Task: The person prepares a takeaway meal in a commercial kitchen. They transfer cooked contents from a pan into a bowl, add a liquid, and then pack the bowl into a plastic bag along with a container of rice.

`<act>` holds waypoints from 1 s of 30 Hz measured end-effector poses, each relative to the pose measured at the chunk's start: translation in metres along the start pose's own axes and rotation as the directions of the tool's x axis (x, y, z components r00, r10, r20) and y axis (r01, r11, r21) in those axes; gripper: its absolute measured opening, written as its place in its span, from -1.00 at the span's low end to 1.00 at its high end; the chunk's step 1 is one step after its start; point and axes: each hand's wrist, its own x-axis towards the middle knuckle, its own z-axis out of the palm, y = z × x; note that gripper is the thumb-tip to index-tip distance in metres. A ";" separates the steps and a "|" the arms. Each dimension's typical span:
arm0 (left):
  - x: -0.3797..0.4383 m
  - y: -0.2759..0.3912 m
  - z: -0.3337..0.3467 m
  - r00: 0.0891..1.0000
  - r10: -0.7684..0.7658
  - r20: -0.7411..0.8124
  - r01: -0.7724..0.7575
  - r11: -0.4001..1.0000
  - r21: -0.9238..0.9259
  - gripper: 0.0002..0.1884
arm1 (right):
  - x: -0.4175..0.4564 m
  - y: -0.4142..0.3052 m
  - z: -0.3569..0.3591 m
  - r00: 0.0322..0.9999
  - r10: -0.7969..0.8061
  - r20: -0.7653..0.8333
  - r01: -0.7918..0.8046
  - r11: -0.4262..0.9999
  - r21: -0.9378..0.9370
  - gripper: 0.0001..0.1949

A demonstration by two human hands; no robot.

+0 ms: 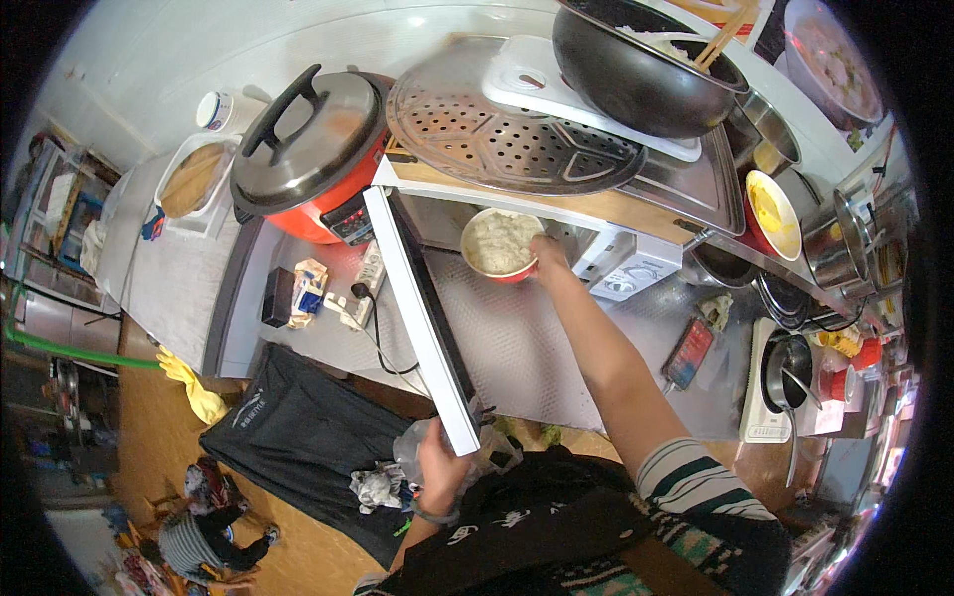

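My right hand (pixel 548 255) grips the right rim of a red bowl with a white inside (pixel 514 277), filled with what looks like cooked rice (pixel 501 243). The bowl is level, at the mouth of a white microwave oven (pixel 639 267). The oven's door (pixel 425 320) stands swung out towards me. At the door's outer end is my left hand (pixel 441 462), its fingers at the edge and partly hidden behind it. A clear plastic bag (pixel 406 451) lies close to that hand.
A perforated steel steamer plate (pixel 514 127) and a large black pot (pixel 641 74) sit above the oven. Left of the door stand a red electric cooker (pixel 320 201) and a power strip (pixel 370 283). A phone (pixel 689 353) lies at right. A person (pixel 201 536) is low at far left.
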 end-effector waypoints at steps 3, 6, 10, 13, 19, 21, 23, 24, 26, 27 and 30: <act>-0.001 -0.003 0.002 1.000 0.005 -0.001 -0.005 1.000 0.019 -0.53 | -0.011 -0.001 -0.014 0.995 -0.029 0.092 0.038 0.995 -0.092 -0.59; -0.003 0.010 -0.001 1.000 -0.025 -0.001 0.025 0.998 -0.052 -0.53 | -0.007 0.016 -0.050 0.983 0.032 0.181 -0.037 0.999 0.020 -0.60; -0.004 0.000 0.002 0.999 -0.044 -0.012 0.044 0.998 -0.043 -0.51 | -0.015 0.031 -0.060 0.981 0.055 0.186 -0.104 0.960 0.260 -0.63; -0.004 -0.008 0.004 0.999 -0.036 -0.015 0.036 0.998 -0.047 -0.50 | 0.013 0.004 -0.040 0.999 -0.003 0.044 0.006 0.998 -0.066 -0.57; -0.002 -0.016 0.007 0.999 0.031 -0.035 -0.030 1.000 0.007 -0.57 | 0.085 0.007 -0.016 0.720 -0.691 -0.061 0.604 0.667 -0.436 -0.61; -0.002 -0.026 0.009 0.993 0.082 -0.080 -0.078 0.996 0.054 -0.63 | 0.041 -0.017 -0.004 0.507 -0.852 0.129 0.700 0.320 -0.639 -0.66; -0.001 -0.019 0.008 0.999 0.030 -0.036 -0.029 1.000 0.010 -0.64 | 0.000 -0.043 0.003 0.555 -0.790 0.262 0.583 0.145 -0.799 -0.68; 0.000 -0.016 0.007 1.000 0.007 -0.014 -0.007 1.000 -0.009 -0.65 | -0.017 -0.053 0.008 0.579 -0.749 0.323 0.525 0.040 -0.850 -0.70; 0.001 -0.019 0.009 0.997 0.072 -0.010 -0.072 0.997 0.035 -0.71 | -0.003 -0.046 0.019 0.719 -0.602 0.347 0.516 0.127 -0.847 -0.71; 0.000 -0.020 0.009 0.995 0.100 -0.001 -0.099 0.993 0.061 -0.75 | 0.014 -0.035 0.024 0.782 -0.524 0.338 0.526 0.263 -0.809 -0.72; 0.001 -0.012 0.008 1.000 0.028 0.010 -0.028 0.999 0.021 -0.69 | 0.043 -0.013 0.033 0.860 -0.381 0.339 0.510 0.644 -0.570 -0.75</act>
